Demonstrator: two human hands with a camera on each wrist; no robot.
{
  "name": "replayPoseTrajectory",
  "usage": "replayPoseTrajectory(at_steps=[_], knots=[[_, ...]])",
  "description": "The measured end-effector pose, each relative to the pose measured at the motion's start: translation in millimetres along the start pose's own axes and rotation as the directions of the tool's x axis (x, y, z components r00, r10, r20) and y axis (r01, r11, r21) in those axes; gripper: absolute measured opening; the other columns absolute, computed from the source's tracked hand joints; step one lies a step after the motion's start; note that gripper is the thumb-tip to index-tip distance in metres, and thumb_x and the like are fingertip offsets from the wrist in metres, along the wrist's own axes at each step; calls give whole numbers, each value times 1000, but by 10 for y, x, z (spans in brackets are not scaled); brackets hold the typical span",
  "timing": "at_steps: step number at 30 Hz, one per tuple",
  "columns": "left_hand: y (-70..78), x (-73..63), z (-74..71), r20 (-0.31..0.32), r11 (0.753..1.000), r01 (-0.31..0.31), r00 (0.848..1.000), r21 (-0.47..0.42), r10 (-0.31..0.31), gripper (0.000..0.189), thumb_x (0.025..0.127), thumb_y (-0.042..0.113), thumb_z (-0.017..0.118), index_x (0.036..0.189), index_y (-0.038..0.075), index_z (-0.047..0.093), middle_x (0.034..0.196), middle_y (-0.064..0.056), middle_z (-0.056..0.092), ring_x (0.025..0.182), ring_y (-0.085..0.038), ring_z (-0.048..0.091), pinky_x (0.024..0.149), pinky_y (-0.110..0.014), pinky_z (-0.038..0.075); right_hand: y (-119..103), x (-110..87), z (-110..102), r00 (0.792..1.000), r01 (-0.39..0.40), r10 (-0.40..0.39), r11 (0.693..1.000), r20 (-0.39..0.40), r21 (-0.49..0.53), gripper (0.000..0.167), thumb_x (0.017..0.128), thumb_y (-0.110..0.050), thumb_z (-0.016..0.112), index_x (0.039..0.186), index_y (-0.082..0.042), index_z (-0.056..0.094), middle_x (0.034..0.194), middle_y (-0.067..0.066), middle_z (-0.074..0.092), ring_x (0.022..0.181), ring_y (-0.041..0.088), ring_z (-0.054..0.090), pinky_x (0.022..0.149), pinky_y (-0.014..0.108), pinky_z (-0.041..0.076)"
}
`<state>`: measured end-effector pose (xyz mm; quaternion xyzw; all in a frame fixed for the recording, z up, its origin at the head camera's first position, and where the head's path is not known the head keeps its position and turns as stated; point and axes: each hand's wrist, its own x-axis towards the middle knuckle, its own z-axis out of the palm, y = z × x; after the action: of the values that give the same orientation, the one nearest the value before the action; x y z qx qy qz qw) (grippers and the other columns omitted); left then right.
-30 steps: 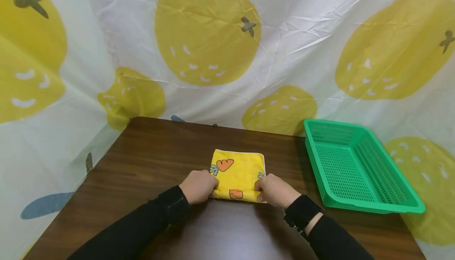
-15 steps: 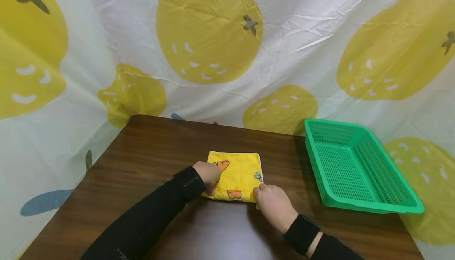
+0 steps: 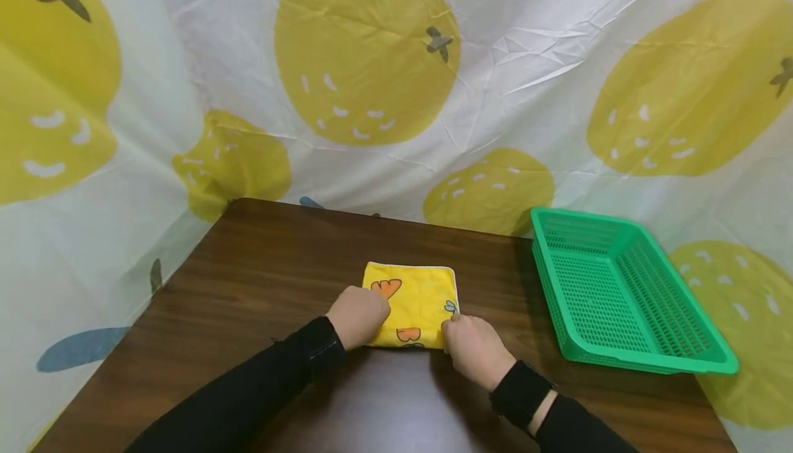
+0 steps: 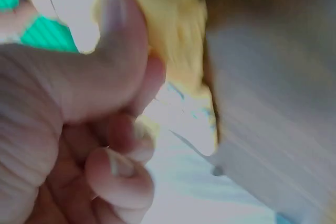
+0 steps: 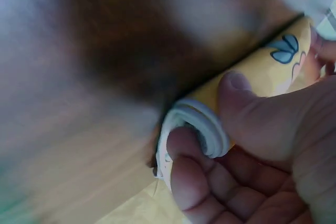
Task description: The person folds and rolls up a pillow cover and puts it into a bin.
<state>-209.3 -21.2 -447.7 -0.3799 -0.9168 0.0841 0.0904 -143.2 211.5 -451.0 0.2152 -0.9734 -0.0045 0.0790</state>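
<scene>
A folded yellow towel (image 3: 418,301) with a carrot print and white edging lies on the table. My left hand (image 3: 358,317) pinches its near left corner between thumb and fingers; in the left wrist view the towel (image 4: 181,35) is blurred and bunched past the thumb. At the near right corner my right hand (image 3: 476,348) grips the fold. The right wrist view shows this end of the towel (image 5: 262,80) curled over, its white edges in layers, with the thumb on top and a fingertip tucked into the curl.
A green plastic basket (image 3: 657,359) with slotted sides stands at the right of the dark wooden table (image 3: 279,253). A white curtain (image 3: 495,81) printed with yellow fruit hangs behind the table and along its left side.
The towel has shifted slightly left, and its near edge has been curled a little away from me. The left hand reached further over the towel, then came back to the near left corner.
</scene>
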Motion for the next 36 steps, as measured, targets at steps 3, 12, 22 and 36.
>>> replayPoseTrajectory(at_steps=[3,12,22,36], knots=[[154,-137,-15,-90,999,1,996,50,4,23,94,20,80,72,15,75,62,1,62,56,-13,51,56,-34,52,11,95,-32,999,-30,30,1000,45,-1,18,85,-1,85,78,-4,70,70,10,67,62,22,62,63,42,57],[220,-348,95,-119,998,54,992,41,-49,13,94,21,82,86,11,83,72,-4,71,67,-17,58,58,-33,55,113,299,-91,969,-127,92,982,231,141,9,87,2,82,85,-2,73,70,7,58,64,21,48,67,37,50],[95,-314,127,-141,998,43,989,-48,-49,14,93,21,83,87,8,82,73,-5,71,66,-18,61,60,-35,56,164,333,-80,966,-125,80,977,244,174,10,86,0,85,91,-1,77,73,7,60,66,22,49,69,36,49],[-68,-273,46,65,989,-89,993,-118,97,22,93,20,80,74,15,69,64,4,52,60,-12,43,59,-29,47,190,270,-113,934,-96,-4,960,358,262,12,84,-9,89,91,-8,80,77,1,65,70,17,54,73,33,50]])
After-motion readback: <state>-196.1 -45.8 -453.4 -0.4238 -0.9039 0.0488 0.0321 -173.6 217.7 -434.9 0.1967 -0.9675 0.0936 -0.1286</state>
